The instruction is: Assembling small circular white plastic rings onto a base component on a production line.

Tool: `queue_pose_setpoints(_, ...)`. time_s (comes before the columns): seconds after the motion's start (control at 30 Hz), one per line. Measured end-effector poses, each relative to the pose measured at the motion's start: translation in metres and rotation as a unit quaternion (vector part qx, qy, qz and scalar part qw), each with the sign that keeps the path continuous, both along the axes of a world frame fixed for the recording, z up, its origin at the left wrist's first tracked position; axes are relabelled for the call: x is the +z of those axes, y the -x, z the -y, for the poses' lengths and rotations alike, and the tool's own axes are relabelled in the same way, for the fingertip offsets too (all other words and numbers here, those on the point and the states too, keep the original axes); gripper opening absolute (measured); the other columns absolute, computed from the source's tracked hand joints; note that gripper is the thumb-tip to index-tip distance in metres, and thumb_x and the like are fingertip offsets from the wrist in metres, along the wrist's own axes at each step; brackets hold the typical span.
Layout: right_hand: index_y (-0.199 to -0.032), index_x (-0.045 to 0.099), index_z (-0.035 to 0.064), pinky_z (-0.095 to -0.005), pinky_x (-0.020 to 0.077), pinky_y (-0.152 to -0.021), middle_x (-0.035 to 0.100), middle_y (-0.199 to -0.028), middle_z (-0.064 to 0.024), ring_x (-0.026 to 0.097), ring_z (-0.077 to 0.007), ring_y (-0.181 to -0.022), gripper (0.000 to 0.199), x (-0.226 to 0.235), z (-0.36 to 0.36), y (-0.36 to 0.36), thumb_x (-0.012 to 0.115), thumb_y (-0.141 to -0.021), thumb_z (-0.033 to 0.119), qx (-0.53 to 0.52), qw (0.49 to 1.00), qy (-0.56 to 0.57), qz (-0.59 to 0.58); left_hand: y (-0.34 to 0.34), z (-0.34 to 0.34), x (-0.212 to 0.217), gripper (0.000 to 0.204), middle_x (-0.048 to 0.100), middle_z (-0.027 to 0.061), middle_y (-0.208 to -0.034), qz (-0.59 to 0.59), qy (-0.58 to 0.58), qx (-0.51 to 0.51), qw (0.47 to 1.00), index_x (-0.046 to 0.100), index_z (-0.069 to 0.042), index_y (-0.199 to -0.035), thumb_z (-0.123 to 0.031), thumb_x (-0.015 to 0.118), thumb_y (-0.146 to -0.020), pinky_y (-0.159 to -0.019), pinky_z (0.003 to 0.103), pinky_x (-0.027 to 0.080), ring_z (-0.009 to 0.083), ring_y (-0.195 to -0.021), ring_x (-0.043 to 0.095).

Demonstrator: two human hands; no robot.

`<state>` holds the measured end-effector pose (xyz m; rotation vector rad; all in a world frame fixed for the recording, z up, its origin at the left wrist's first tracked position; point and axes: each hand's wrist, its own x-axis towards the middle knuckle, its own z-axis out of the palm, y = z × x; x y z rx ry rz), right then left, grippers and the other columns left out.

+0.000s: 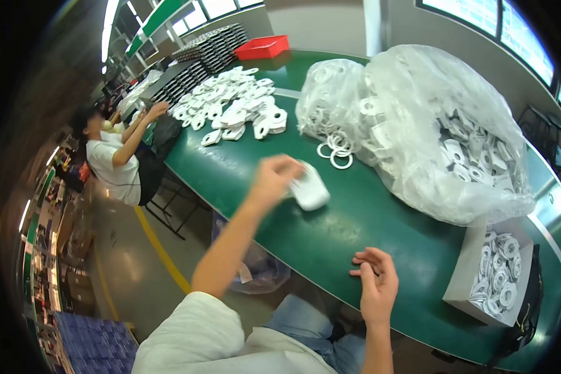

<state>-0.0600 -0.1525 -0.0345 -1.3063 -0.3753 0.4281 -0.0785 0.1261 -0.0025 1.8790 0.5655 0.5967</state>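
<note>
My left hand (275, 179), smeared a little by motion, is closed on the edge of a white plastic part (311, 190) with rounded corners, over the green table (355, 227). Part of that piece is hidden behind the fingers. My right hand (378, 282) is at the table's near edge, fingers loosely bent and apart, holding nothing. Beyond the held part, several thin white rings (341, 160) spill from a clear plastic bag (330, 84). A pile of white parts with round holes (234, 106) covers the table at the far left.
A large clear bag (430, 75) of white parts takes up the right side. Nearer stands an open box (470, 274) of white ring-shaped pieces. Stacked black trays (212, 47) and a red bin (263, 47) stand at the back. Another person (115, 156) sits along the table's left.
</note>
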Motion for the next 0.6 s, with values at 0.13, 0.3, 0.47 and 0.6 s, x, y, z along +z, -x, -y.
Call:
queue_pose_setpoints(0.13,-0.096,0.061,-0.0039,-0.0265,0.0534,-0.073,0.063,-0.091,-0.0094,0.062,-0.0126,-0.084,0.011,-0.002,-0.008,0.003,0.054,-0.088,-0.001,0.046,0.993,0.067,0.088,-0.014,-0.163,0.023,0.025,0.069,0.0101,-0.083,-0.02,-0.24,0.125,0.963,0.068,-0.004,-0.098,-0.025,0.06,-0.088,-0.071,0.031,0.049,0.0191,-0.073,0.063)
queue_pose_setpoints(0.3,-0.093,0.063,-0.0036,-0.0271,0.053,-0.071,0.066,-0.087,-0.0125,0.066,-0.017,-0.079,0.011,0.005,-0.003,-0.002,0.058,-0.084,0.0,0.02,0.987,0.08,0.136,-0.103,-0.063,0.08,0.035,0.062,0.0182,-0.108,0.117,-0.48,0.065,0.867,0.06,0.0,-0.11,-0.01,0.068,-0.078,-0.087,0.039,0.046,0.0325,-0.099,0.06)
queue_pose_setpoints(0.47,-0.094,0.062,-0.0039,-0.0291,0.0529,-0.07,0.066,-0.087,-0.0137,0.066,-0.0186,-0.079,0.011,-0.001,0.006,-0.004,0.057,-0.085,0.001,0.032,0.99,0.066,0.124,-0.161,0.179,0.065,0.02,0.066,0.0105,-0.092,0.222,-0.334,-0.402,0.823,0.066,-0.003,-0.096,0.001,0.065,-0.077,-0.07,0.033,0.051,0.0225,-0.08,0.064)
queue_pose_setpoints(0.6,-0.092,0.059,-0.0025,-0.0379,0.0501,-0.066,0.061,-0.078,-0.021,0.063,-0.0349,-0.075,0.014,-0.008,0.005,0.001,0.058,-0.084,0.009,0.042,0.995,0.037,0.08,-0.197,0.296,0.059,0.01,0.061,0.019,-0.088,0.045,-0.45,-0.518,0.726,0.063,-0.002,-0.087,-0.003,0.059,-0.078,-0.071,0.043,0.05,0.0357,-0.085,0.061)
